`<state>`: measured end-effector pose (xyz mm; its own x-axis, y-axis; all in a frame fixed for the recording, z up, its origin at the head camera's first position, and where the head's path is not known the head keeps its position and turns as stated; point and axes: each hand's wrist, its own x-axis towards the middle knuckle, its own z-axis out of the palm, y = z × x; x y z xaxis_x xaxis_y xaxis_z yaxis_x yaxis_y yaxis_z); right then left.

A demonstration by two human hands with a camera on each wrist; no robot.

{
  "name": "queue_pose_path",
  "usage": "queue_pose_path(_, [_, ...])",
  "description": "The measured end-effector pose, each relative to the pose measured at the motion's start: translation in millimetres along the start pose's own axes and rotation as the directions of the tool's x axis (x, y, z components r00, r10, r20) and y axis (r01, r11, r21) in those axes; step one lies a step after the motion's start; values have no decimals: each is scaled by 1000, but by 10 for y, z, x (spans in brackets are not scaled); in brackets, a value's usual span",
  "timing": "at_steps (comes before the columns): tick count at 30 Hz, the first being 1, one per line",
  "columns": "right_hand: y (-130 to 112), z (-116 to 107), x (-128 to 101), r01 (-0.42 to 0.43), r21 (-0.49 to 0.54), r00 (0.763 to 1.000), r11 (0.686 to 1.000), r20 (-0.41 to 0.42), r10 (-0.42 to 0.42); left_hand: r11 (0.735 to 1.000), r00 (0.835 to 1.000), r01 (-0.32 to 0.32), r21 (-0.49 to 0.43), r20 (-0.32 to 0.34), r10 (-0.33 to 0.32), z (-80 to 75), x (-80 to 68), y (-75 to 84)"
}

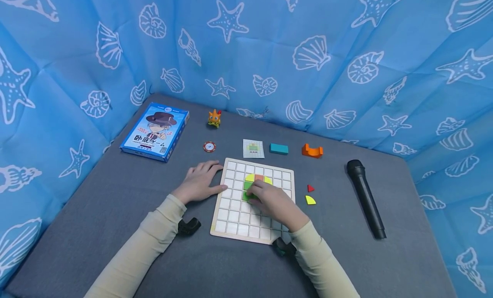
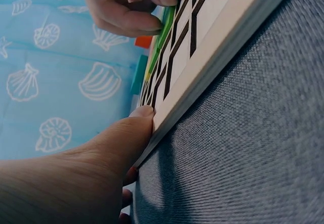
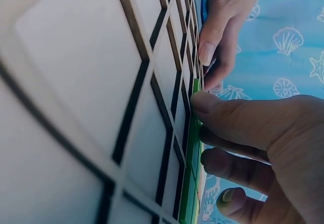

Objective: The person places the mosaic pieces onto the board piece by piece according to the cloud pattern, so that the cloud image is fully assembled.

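So the grid board point(image 1: 231, 216) sits mid-table, mostly bare white squares, only a small cluster filled near the top: yellow, orange and a green piece point(image 1: 248, 194). Looks early on, I'd guess. Right hand point(image 1: 275, 203) has its fingers curled, pinching that green piece on the board. Left hand point(image 1: 200, 181) lies flat, thumb pressed against the board's edge. Red triangle point(image 1: 310, 188) and yellow quarter-round point(image 1: 310, 200) wait beside it, unplaced

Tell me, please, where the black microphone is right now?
In the head view, the black microphone lies on the table's right side, beyond the red and yellow pieces.
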<state>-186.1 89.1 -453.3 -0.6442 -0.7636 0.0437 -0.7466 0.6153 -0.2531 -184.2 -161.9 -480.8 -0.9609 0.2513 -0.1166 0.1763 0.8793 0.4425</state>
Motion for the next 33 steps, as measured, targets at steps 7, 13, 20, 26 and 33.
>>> queue_pose_path(7, [-13,5,10,8,0,1000,1000,-10,-8,1000,1000,3,-8,-2,-3,-3,-5,-6])
queue_pose_path(13, [-3,-50,-22,13,49,1000,999,-5,-13,1000,1000,9,-7,-1,-9,-4,-18,-20])
queue_pose_path(20, [153,-236,-181,-82,37,996,996,-33,84,1000,1000,13,-9,-1,-13,-5,-17,-18])
queue_pose_path(26, [388,-351,-433,-204,23,976,979,-68,205,1000,1000,7,-7,1,-7,-8,-7,-5])
queue_pose_path(33, [626,-391,-734,-409,-27,906,912,-126,403,1000,1000,8,1,7,-8,-7,1,7])
